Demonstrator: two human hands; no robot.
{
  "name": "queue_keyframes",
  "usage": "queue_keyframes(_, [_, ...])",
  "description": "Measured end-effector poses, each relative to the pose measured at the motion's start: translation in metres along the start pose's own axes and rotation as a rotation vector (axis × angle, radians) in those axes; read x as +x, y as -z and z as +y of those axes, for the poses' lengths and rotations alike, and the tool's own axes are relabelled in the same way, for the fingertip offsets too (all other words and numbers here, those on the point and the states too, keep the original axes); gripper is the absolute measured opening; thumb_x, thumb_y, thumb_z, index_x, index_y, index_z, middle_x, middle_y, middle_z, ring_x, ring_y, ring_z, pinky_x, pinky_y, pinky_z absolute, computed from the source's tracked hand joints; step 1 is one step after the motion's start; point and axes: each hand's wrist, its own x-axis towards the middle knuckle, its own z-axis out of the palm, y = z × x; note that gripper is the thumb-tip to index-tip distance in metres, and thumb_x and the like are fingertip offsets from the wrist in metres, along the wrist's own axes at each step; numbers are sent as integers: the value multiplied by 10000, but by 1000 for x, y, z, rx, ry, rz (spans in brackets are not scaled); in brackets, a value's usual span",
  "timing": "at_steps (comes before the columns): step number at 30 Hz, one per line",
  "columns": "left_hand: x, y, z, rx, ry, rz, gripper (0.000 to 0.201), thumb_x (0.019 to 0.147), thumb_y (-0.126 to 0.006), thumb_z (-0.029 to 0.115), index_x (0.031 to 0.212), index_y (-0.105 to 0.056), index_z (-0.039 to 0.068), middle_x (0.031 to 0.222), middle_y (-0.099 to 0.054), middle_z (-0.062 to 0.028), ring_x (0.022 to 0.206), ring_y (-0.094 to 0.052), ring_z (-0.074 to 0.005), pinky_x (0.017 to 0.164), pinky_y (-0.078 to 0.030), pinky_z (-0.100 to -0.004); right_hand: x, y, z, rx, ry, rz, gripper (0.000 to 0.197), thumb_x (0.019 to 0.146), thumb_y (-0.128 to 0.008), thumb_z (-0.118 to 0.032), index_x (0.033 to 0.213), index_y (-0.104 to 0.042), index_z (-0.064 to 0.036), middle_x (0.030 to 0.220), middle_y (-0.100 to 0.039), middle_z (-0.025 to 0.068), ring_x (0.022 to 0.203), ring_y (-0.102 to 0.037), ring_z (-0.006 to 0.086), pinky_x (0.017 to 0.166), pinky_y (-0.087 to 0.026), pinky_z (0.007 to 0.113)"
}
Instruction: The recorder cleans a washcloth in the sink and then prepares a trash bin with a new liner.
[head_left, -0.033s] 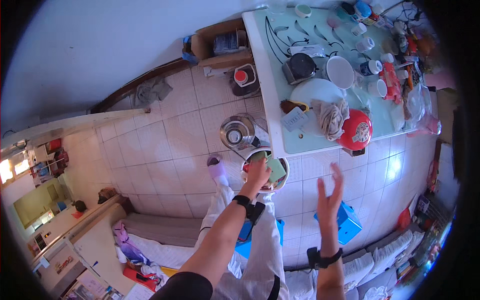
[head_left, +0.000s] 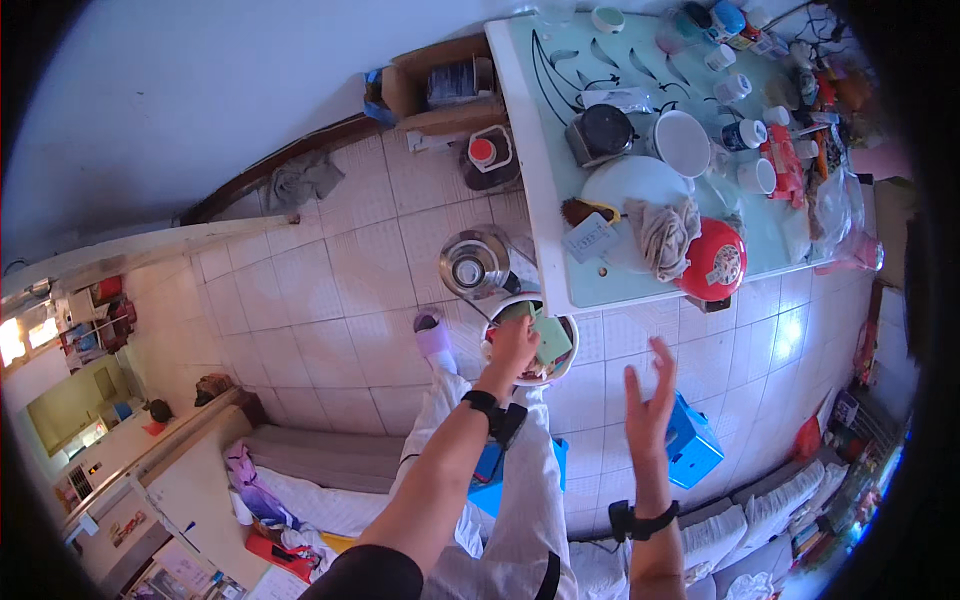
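My left hand [head_left: 513,348] reaches down over a round white bin [head_left: 573,352] between my feet. Its fingers are closed on a light green, flat-sided thing [head_left: 553,340] whose exact kind I cannot make out. That thing lies within the bin's mouth, above mixed small contents that are mostly hidden by the hand. To the right of the bin, my right hand [head_left: 652,405] is raised in the air, fingers apart, holding nothing. Below it on the floor stands a blue plastic stool or box [head_left: 695,447].
A shiny metal pot [head_left: 472,268] stands just beyond the bin. The glass-topped table [head_left: 555,230] has its corner close by, with a red bowl [head_left: 714,262] and a cloth [head_left: 664,236] near its edge. A dark jug with red cap [head_left: 485,165] stands on the tiles.
My right hand has shifted slightly left and down, still with spread fingers. The left hand and the green thing have hardly moved.
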Motion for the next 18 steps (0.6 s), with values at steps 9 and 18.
queue_keyframes(9, [31,132,-19,-677,341,149,319,784,-731,303,725,-618,11,653,-604,-19,583,-514,-97,515,-396,-286,-86,-80,101,-87,-162,-319,376,808,-681,-187,1131,-571,-30,1135,-557,161,1096,-510,330,955,-398,412])
queue_keyframes(18, [71,184,-65,-658,292,145,192,759,-669,148,685,-590,-11,592,-531,19,564,-438,-55,495,-358,-273,-84,-155,254,-263,-586,-315,520,780,-683,-271,1191,-561,23,1158,-611,202,1062,-586,338,920,-464,391])
